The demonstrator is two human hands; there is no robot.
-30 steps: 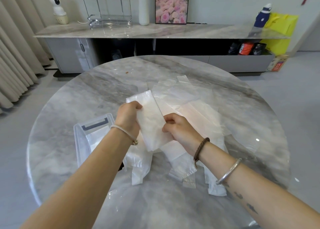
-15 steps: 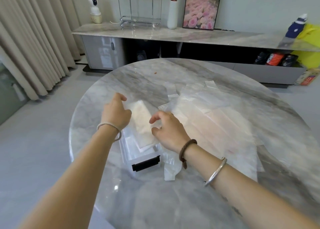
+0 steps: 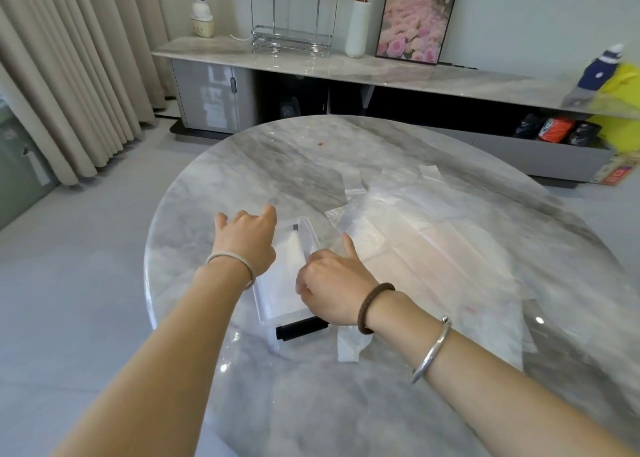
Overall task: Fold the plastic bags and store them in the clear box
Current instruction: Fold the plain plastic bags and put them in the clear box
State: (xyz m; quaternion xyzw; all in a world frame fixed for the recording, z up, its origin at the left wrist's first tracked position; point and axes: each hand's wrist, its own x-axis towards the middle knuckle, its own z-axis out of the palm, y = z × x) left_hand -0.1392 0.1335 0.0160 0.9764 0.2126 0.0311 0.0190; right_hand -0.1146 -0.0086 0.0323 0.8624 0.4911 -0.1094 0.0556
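Your tabletop [image 3: 242, 166] is round, grey-white marble w/ a glossy top. Directly on it, left of centre: the clear box [image 3: 300, 219], open-topped, black latch [image 3: 301, 328] on the end facing you. Just right of that end lies a small white bag [image 3: 348, 347], crumpled. Flat plastic bags [image 3: 433, 249] overlap across the right half. One orange crumb [image 3: 320, 142] sits on the far side, well apart from the rest.
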